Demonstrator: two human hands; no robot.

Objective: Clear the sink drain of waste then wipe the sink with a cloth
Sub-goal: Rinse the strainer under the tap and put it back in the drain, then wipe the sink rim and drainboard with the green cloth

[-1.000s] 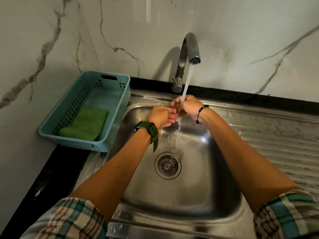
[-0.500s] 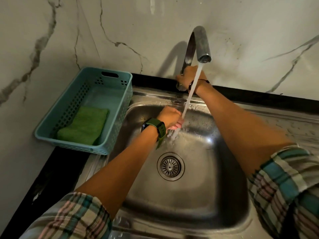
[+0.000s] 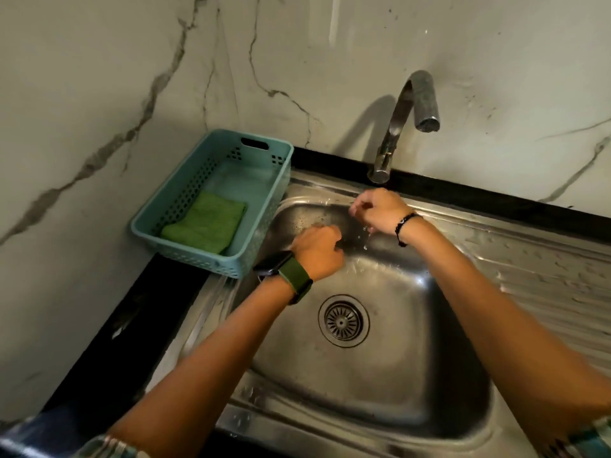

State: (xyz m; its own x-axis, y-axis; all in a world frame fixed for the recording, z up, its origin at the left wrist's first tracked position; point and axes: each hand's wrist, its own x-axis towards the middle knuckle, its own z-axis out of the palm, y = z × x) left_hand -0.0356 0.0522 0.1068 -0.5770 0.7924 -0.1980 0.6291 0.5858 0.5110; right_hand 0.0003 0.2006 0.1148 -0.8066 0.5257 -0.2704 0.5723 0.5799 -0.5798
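Note:
The steel sink (image 3: 380, 385) is wet, and its round drain strainer (image 3: 343, 320) shows no waste on it. Both hands hang over the back of the basin, wet and holding nothing. My left hand (image 3: 319, 251), with a green-strapped watch on the wrist, has its fingers curled down. My right hand (image 3: 378, 211) is loosely curled below the tap base, and drops fall from it. A folded green cloth (image 3: 206, 222) lies in the teal basket (image 3: 264, 206) to the left of the sink.
The curved metal tap (image 3: 401, 120) stands at the back and no water runs from it. A ribbed drainboard (image 3: 542, 272) extends to the right. Marble wall (image 3: 132, 77) lies behind and left; black counter edge (image 3: 109, 325) borders the sink's left side.
The water has stopped running. My right hand left the tap base and came down over the basin. My left hand moved out of where the stream was.

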